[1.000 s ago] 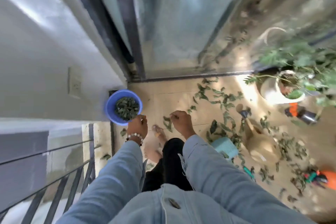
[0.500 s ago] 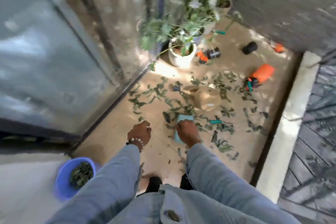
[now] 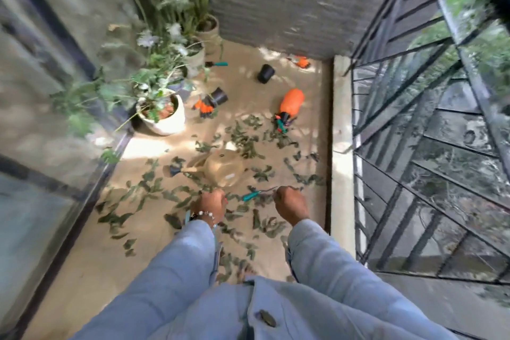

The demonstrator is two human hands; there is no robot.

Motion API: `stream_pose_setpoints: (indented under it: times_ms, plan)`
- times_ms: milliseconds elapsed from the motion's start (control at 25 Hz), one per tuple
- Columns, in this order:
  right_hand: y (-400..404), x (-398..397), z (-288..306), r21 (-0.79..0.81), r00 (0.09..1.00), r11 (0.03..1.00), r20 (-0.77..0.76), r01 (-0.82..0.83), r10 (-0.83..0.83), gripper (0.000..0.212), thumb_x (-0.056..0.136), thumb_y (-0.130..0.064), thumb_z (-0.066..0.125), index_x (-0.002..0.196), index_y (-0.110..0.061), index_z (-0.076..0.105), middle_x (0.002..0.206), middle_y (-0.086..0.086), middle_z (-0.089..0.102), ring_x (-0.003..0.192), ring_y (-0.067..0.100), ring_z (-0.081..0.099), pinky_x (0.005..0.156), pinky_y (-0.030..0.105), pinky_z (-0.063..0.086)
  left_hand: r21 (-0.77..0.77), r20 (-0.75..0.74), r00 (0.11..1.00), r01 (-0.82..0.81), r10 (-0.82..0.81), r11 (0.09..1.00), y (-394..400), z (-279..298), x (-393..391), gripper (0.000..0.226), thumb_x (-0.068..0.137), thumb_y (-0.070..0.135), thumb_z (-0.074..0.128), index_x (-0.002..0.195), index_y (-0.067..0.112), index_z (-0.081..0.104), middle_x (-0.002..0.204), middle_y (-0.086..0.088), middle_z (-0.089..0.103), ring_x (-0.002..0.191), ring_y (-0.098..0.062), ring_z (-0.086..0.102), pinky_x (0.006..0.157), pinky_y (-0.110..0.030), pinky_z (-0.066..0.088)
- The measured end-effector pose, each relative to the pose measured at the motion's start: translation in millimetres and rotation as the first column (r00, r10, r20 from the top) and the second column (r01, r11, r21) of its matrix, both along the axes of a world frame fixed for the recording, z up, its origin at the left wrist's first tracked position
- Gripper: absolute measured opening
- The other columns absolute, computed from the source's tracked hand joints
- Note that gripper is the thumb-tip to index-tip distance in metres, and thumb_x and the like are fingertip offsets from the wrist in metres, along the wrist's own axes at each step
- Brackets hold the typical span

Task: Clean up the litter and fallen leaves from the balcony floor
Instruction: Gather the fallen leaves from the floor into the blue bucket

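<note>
**Turned away from the bucket, back over the leaf patch**

Blue bucket with gathered leaves, in view a second ago, now out of frame; view swung toward the far wall. Means one load dropped, plenty left. Left hand (image 3: 210, 205) curled, nothing visibly held. Right hand (image 3: 291, 205) curled too; contents cannot be told through blur. Fallen leaves (image 3: 176, 193) strewn on balcony floor (image 3: 82, 265) below and ahead of both grips, around watering can (image 3: 225, 170).
</note>
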State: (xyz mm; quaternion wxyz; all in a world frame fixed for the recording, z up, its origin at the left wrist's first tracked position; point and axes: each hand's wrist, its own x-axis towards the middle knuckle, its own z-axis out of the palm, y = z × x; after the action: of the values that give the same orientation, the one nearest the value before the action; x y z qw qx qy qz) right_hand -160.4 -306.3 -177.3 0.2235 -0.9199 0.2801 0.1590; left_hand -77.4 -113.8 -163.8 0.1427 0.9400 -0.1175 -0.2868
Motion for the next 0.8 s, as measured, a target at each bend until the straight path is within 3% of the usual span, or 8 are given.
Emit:
stream_pose_setpoints:
  times_ms: [160,320,480,640,800]
  plan:
    - [-58,-7,-1,0.052,0.990,0.990,0.059,0.128,-0.131,0.024,0.093,-0.027,0.048,0.090,-0.012,0.066,0.095,0.011,0.068,0.092,0.032,0.061,0.078,0.035,0.046,0.022,0.008,0.986,0.167,-0.168,0.986,-77,-7,7,0.023,0.093,0.018,0.048,0.106,0.013,0.066,0.105,-0.010,0.070,0.101,-0.031,0.065,0.089,-0.036,0.052]
    - [-108,-11,-12,0.124,0.965,0.963,0.072,0.240,-0.250,0.025,0.093,-0.027,0.050,0.086,-0.009,0.066,0.088,0.013,0.068,0.085,0.033,0.061,0.072,0.033,0.046,0.072,0.047,0.946,0.316,-0.320,0.946,-146,1,25,0.026,0.096,0.025,0.047,0.115,0.019,0.063,0.112,-0.007,0.068,0.105,-0.029,0.062,0.089,-0.036,0.050]
    - [-175,-1,-24,0.164,0.934,0.928,0.072,0.334,-0.349,0.022,0.092,-0.017,0.052,0.089,-0.002,0.068,0.092,0.019,0.069,0.089,0.038,0.062,0.071,0.034,0.046,0.047,0.029,0.926,0.375,-0.376,0.926,-216,-20,58,0.026,0.095,0.020,0.048,0.113,0.015,0.065,0.113,-0.008,0.069,0.104,-0.029,0.063,0.089,-0.034,0.050]
    - [-258,27,-59,0.173,0.892,0.882,0.034,0.439,-0.451,0.023,0.092,-0.013,0.051,0.093,0.001,0.069,0.095,0.021,0.069,0.092,0.040,0.062,0.077,0.038,0.046,0.069,-0.025,0.895,0.445,-0.444,0.893,-303,-54,101,0.028,0.098,0.016,0.045,0.120,0.012,0.063,0.119,-0.010,0.066,0.110,-0.029,0.060,0.087,-0.031,0.043]
    - [-328,60,-97,0.199,0.866,0.843,-0.094,0.500,-0.492,0.020,0.090,-0.011,0.053,0.091,0.001,0.068,0.094,0.020,0.069,0.092,0.039,0.062,0.075,0.036,0.045,0.119,-0.107,0.878,0.478,-0.467,0.870,-370,-89,147,0.026,0.095,0.022,0.047,0.116,0.020,0.063,0.114,-0.012,0.067,0.106,-0.032,0.061,0.086,-0.035,0.049]
